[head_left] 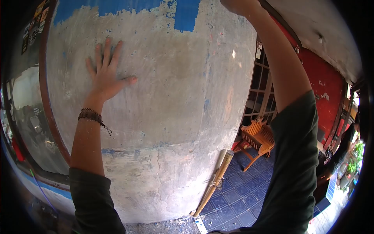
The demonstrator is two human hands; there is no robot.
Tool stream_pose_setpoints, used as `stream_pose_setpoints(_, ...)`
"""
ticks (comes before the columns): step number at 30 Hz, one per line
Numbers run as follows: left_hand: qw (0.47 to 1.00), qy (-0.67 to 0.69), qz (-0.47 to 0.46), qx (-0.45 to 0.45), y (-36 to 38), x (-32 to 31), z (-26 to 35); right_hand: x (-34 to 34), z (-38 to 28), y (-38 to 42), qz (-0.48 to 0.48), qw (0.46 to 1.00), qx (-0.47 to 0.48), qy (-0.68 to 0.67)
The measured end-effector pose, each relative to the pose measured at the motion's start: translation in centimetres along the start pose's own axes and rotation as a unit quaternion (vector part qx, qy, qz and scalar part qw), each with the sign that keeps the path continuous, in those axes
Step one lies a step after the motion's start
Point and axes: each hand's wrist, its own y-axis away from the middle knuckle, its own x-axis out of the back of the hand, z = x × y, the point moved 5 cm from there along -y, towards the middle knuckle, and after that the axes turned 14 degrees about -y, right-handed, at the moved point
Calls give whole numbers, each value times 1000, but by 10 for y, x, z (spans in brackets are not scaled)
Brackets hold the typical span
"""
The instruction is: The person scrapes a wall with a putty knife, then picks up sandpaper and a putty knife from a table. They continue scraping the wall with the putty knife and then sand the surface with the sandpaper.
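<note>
My left hand point(106, 74) lies flat on the bare grey wall point(163, 93), fingers spread wide, with a braided bracelet on the wrist. Nothing is held in it. Blue paint point(188, 15) with ragged, flaking edges covers the top of the wall. My right arm reaches up along the wall's right side. Only the lower part of my right hand point(239, 6) shows at the top edge of the view; its fingers are cut off, so whatever they hold or touch is hidden.
Bamboo poles point(214, 183) lean at the wall's lower right corner. Behind stand a wooden chair point(259, 137) on blue floor tiles point(237, 195), a barred window and a red wall point(321, 89). A glass window point(31, 117) is at left. Part of a person point(343, 152) shows at far right.
</note>
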Motion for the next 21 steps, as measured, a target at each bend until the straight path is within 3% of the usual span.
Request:
stream_pose_setpoints(2, 1000, -1, -6, 4, -1, 1, 0, -11, 4, -9, -48, 998, 18, 38)
stream_pose_setpoints(4, 1000, -2, -8, 2, -2, -1, 1, -6, 6, 5, 21, 994, -81, -67)
stream_pose_setpoints(5, 1000, 0, -10, 0, -1, -1, 2, -4, 2, 14, 19, 994, -82, -66)
stream_pose_setpoints(7, 1000, 3, -8, 4, 1, 2, -1, -3, -18, 19, -59, 993, 50, 89)
stream_pose_setpoints(11, 1000, -3, -7, 4, 0, 0, 0, -29, 11, -24, -46, 996, 38, 72)
stream_pose_setpoints(13, 1000, 1, -8, 1, -1, -1, 1, -19, 9, -14, -41, 999, -36, -3)
stream_pose_setpoints(17, 1000, 3, -8, 3, 1, 1, 0, -4, -5, 6, -49, 999, -4, 0)
stream_pose_setpoints(19, 1000, -19, -23, 7, 1, 5, 1, 0, 13, -5, 134, 962, -191, -141)
stream_pose_setpoints(21, 999, -14, -27, 10, 1, 6, 1, -1, 13, -13, 128, 959, -208, -143)
